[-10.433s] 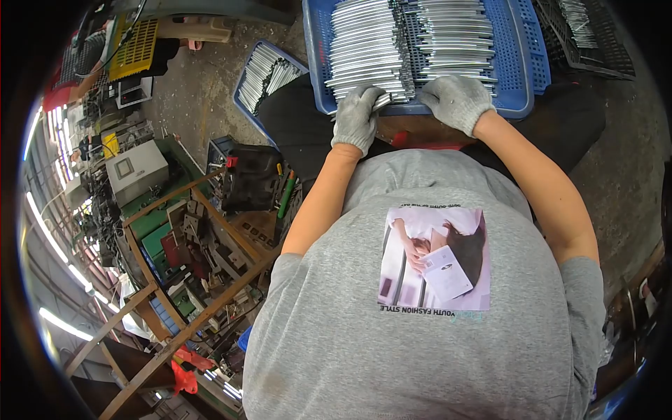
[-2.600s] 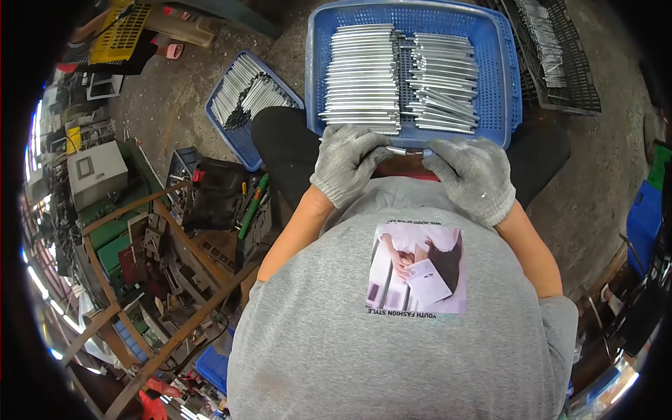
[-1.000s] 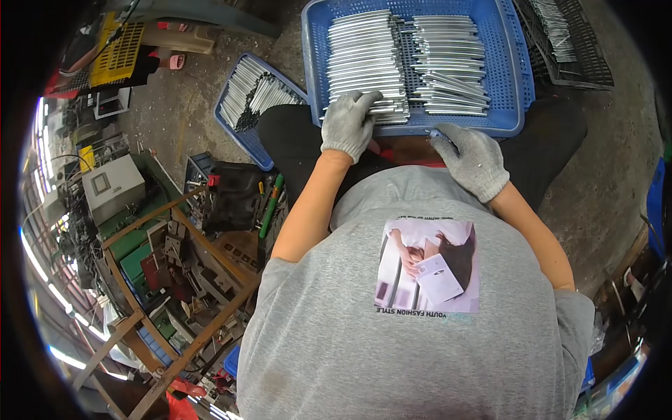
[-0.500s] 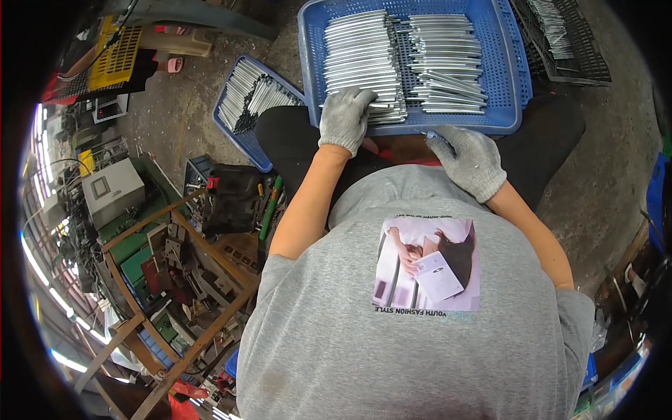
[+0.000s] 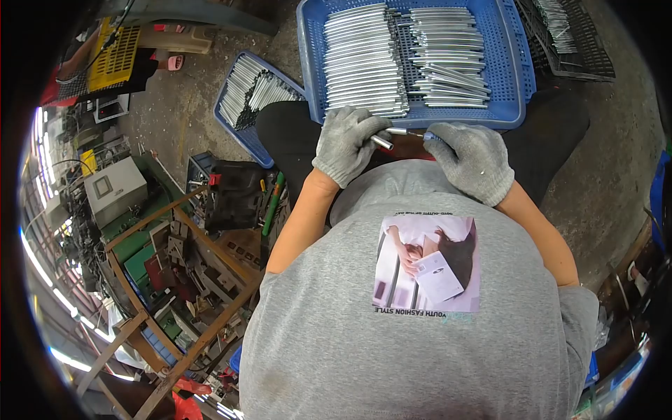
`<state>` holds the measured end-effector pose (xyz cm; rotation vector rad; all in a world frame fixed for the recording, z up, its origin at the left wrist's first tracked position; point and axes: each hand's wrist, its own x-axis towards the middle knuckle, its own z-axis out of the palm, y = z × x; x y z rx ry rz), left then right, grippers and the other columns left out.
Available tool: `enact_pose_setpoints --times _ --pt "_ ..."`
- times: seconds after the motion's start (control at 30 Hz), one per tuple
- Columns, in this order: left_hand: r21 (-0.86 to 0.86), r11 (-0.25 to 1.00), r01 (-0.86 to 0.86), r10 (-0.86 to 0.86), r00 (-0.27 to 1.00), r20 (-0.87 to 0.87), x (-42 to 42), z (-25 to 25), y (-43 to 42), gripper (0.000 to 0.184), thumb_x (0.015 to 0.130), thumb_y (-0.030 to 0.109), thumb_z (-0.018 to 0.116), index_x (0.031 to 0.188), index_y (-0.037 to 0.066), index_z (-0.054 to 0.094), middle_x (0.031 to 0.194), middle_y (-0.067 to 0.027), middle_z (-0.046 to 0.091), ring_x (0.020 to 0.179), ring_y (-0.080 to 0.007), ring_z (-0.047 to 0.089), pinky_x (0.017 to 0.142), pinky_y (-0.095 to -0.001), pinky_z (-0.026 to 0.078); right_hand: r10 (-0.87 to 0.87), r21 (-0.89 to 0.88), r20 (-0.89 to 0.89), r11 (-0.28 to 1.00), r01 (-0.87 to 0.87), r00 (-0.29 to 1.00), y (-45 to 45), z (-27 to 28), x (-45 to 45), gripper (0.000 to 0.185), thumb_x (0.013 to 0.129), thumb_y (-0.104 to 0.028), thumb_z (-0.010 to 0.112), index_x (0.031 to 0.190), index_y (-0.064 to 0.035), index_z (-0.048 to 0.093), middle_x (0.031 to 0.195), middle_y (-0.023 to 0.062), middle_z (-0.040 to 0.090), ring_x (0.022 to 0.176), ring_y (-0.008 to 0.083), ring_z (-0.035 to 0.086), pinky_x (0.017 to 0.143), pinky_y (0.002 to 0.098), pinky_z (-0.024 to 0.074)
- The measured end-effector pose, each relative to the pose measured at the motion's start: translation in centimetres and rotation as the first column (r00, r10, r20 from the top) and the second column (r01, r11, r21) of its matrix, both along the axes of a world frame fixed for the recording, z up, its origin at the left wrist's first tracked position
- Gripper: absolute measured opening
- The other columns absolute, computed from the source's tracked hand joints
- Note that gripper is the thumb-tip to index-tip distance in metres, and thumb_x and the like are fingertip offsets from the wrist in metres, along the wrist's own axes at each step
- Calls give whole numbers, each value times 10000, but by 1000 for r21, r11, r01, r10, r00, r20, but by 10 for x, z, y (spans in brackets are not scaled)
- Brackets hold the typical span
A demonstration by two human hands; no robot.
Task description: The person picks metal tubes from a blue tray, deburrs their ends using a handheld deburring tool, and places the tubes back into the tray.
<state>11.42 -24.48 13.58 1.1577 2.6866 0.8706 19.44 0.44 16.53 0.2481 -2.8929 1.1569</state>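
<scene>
My left hand point(image 5: 344, 145), in a grey knit glove, is closed around silver metal tubes point(image 5: 382, 142); two ends stick out toward the right. Facing them is my right hand point(image 5: 477, 159), also gloved, its fingers wrapped round a small blue-handled tool point(image 5: 431, 136). The tool's thin shaft points at the upper tube's end; whether it goes inside I cannot make out. Just beyond both hands, a blue perforated basket point(image 5: 518, 115) holds two stacks of similar tubes, a left stack point(image 5: 360, 63) and a right stack point(image 5: 448, 59).
A smaller blue basket point(image 5: 260, 150) of tubes lies on the floor to the left. At the upper right sits a dark crate point(image 5: 595, 63) with thin metal pieces. A wooden frame point(image 5: 203, 343) and a grey control box point(image 5: 115, 192) stand left. Another person's foot point(image 5: 175, 63) shows at upper left.
My left hand has drawn back from the basket's left stack and now has tubes in its grip. My right hand stays near the same place with the blue-handled tool.
</scene>
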Motion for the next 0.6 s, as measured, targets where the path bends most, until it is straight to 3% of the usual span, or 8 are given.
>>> enact_pose_setpoints --times 0.27,0.33,0.6 --pt "-9 999 47 -47 999 -16 6 6 3 230 804 134 725 1029 164 764 853 -15 633 835 -240 581 836 -414 436 29 67 86 997 -35 996 0 1 -5 186 936 -266 707 917 -84 743 760 136 716 679 326 704 608 437 531" --pt "1 999 38 -38 998 -51 6 6 3 160 859 215 753 1004 150 775 829 -20 637 848 -253 600 845 -415 427 76 104 155 990 -93 985 0 -1 -4 184 934 -269 703 938 -92 755 778 132 725 694 321 711 621 438 540" --pt "-30 1000 -4 -1 987 -161 11 10 6 213 782 156 760 994 184 759 832 2 629 861 -219 603 857 -413 448 69 41 143 996 -76 987 1 10 -10 192 923 -265 690 910 -91 771 776 133 731 707 321 722 649 445 562"
